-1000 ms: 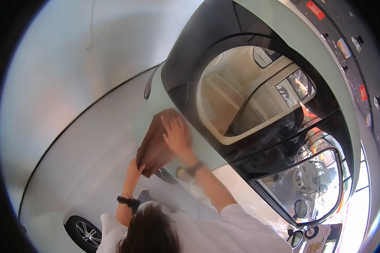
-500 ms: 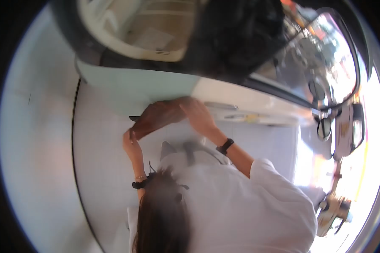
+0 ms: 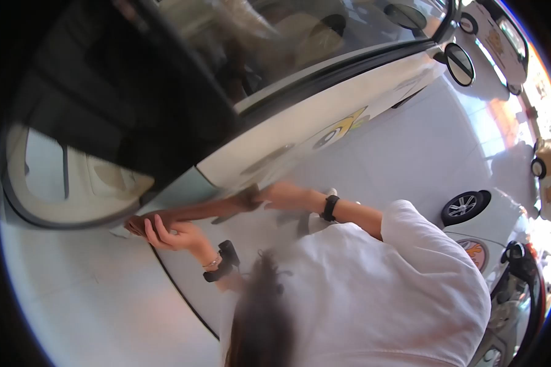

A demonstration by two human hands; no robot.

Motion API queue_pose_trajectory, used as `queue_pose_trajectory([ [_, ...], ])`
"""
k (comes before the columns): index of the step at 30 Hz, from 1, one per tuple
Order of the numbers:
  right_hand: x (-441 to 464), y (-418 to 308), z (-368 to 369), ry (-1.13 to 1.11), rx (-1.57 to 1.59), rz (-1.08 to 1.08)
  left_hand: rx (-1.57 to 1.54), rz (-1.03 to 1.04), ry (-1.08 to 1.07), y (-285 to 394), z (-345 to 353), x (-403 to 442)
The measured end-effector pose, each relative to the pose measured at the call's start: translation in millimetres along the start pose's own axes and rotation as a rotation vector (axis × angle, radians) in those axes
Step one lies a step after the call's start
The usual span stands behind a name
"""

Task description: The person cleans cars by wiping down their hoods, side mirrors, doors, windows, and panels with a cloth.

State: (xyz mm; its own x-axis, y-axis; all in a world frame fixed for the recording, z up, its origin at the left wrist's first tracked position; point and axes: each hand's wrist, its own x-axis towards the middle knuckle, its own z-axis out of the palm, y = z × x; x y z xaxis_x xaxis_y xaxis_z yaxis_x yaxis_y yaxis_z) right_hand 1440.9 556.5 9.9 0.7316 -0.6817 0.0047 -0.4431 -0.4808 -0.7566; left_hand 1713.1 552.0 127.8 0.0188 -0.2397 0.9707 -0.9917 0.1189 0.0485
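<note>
A brown cloth (image 3: 205, 211) stretches between my two hands in a long narrow strip, beside the pale green and cream side of a car (image 3: 269, 147). My left hand (image 3: 174, 235) is closed round the cloth's bunched left end, below the car's rear corner. At the other end, my right hand (image 3: 284, 197) grips the cloth near the body panel. Motion blurs that hand, and its fingertips are partly hidden. Whether the cloth touches the panel I cannot tell.
The car's dark window glass (image 3: 122, 92) rises right above the cloth. A round side mirror (image 3: 460, 64) sticks out at its front. Another white car with a black wheel (image 3: 465, 208) stands at the right, on a pale tiled floor (image 3: 398, 165). More small cars are farther off.
The view has turned and shifted along the car. The cloth, wide and draped before, is now drawn into a narrower strip. My hands are farther apart, the left one nearer the rear corner.
</note>
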Motion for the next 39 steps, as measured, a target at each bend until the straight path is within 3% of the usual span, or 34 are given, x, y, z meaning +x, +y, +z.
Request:
queue_pose_trajectory([
  [4, -25, -26, -58, 0.092, 0.022, 0.100, -0.110, -0.093, -0.022, 58, 23, 68],
  [7, -52, -9, -76, 0.246, 0.066, 0.042, -0.095, 0.058, -0.073, 95, 45, 87],
  [10, -106, 2, -108, 0.272, 0.022, 0.183, -0.154, 0.104, -0.098, 150, 57, 95],
  [12, -127, 42, -124, 0.322, 0.056, 0.315, -0.210, 0.075, -0.142, 179, 111, 61],
  [14, -168, 50, -146, 0.335, 0.031, 0.448, -0.161, 0.050, -0.191, 234, 123, 58],
  [17, -232, 96, -142, 0.657, 0.069, 0.430, -0.143, 0.021, -0.163, 307, 139, 60],
  [21, -309, 87, -181, 0.796, 0.278, 0.579, -0.229, 0.141, -0.247, 397, 165, 46],
  [25, -327, 92, -167, 0.957, 0.220, 0.702, -0.342, 0.318, -0.340, 446, 178, 34],
  [29, -380, 99, -203, 1.054, 0.246, 0.794, -0.496, 0.454, -0.487, 530, 208, 8],
  [32, -414, 142, -206, 1.109, 0.109, 0.869, -0.579, 0.588, -0.596, 589, 229, -1],
  [34, -443, 144, -236, 1.179, 0.338, 0.999, -0.654, 0.665, -0.675, 634, 246, -14],
  [39, -509, 168, -305, 1.513, 0.447, 1.104, -0.952, 0.604, -0.801, 746, 296, -57],
])
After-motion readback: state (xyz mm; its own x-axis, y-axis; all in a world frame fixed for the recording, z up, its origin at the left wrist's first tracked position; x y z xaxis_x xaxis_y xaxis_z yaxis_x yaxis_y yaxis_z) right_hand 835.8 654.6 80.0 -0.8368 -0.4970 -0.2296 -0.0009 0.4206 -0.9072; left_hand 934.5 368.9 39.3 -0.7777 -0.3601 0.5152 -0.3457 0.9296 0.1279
